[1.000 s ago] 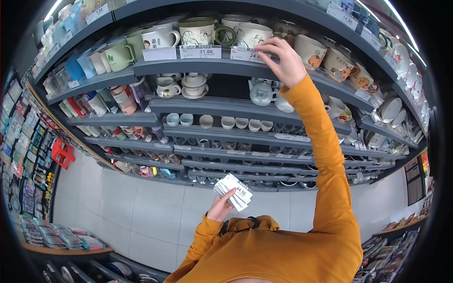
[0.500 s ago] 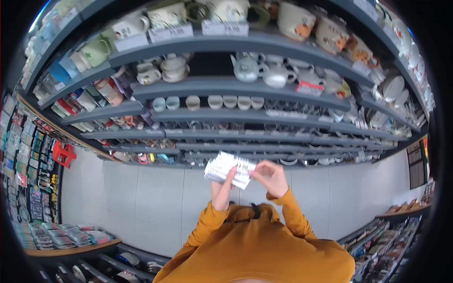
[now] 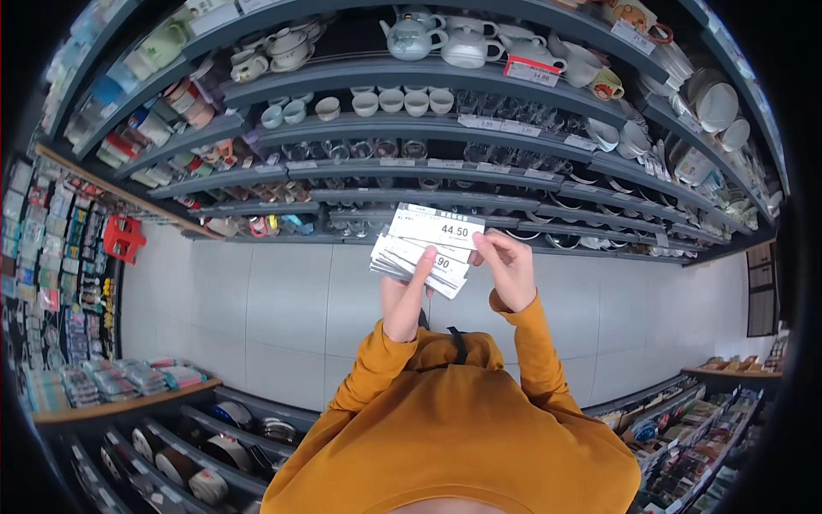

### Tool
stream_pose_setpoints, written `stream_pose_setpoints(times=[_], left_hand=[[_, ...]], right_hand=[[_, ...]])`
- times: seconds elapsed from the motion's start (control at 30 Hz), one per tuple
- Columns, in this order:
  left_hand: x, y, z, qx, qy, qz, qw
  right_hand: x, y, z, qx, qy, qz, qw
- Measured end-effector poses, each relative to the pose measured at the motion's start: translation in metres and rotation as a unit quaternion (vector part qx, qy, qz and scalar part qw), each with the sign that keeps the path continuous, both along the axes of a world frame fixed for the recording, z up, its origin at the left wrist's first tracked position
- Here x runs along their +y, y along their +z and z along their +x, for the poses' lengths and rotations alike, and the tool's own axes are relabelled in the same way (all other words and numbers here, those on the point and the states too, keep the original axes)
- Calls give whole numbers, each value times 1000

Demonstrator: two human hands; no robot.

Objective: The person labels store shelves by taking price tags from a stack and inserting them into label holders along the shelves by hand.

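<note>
My left hand (image 3: 409, 295) grips a fanned stack of white price tags (image 3: 402, 259), its thumb pressed on top of them. Between the thumb and fingers of my right hand (image 3: 507, 264) is the right end of one price tag (image 3: 435, 226), which reads 44.50. This tag sticks out above the stack, and its lower edge still overlaps the others. A second tag under my left thumb shows part of a number ending in .90. Both hands are in front of my body, above the floor.
Shelves ahead hold teapots (image 3: 469, 47), small white bowls (image 3: 391, 101) and glasses. A red stool (image 3: 125, 239) stands at the left by a rack of packaged goods. Pale floor tiles (image 3: 287, 295) lie below me. Pans (image 3: 227, 450) sit on low shelves behind on the left.
My right hand has pulled the 44.50 tag up out of the stack, so it is now plainly readable. The view has tilted, and the hands and shelves appear higher in it.
</note>
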State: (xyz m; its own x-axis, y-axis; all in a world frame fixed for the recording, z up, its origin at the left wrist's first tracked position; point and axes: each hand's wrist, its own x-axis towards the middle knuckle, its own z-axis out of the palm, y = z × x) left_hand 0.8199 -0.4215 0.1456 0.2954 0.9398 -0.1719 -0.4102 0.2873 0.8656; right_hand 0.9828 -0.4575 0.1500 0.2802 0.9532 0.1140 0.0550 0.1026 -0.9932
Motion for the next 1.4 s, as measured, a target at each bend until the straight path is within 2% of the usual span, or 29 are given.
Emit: stream_pose_setpoints(times=[0.07,0.27,0.57,0.73,1.1,1.23,1.4], left_hand=[[-25,1,5,7,6,-6,1000],[-99,-4,22,11,7,-29,999],[-177,7,43,13,-49,-66,997],[-192,-13,42,-11,-134,-74,988],[-199,-25,44,43,-197,-117,972],[-192,-35,39,35,-213,-154,964],[-173,-41,24,-7,-180,-156,971]], right_hand=[[-21,9,2,-47,5,7,999],[-100,4,19,-81,3,22,996],[-198,-10,39,79,-128,8,989],[-225,-7,41,54,-119,-17,991],[-243,-47,55,79,-99,-57,990],[-231,-59,58,101,-84,-65,989],[-194,-61,47,104,-50,-68,991]])
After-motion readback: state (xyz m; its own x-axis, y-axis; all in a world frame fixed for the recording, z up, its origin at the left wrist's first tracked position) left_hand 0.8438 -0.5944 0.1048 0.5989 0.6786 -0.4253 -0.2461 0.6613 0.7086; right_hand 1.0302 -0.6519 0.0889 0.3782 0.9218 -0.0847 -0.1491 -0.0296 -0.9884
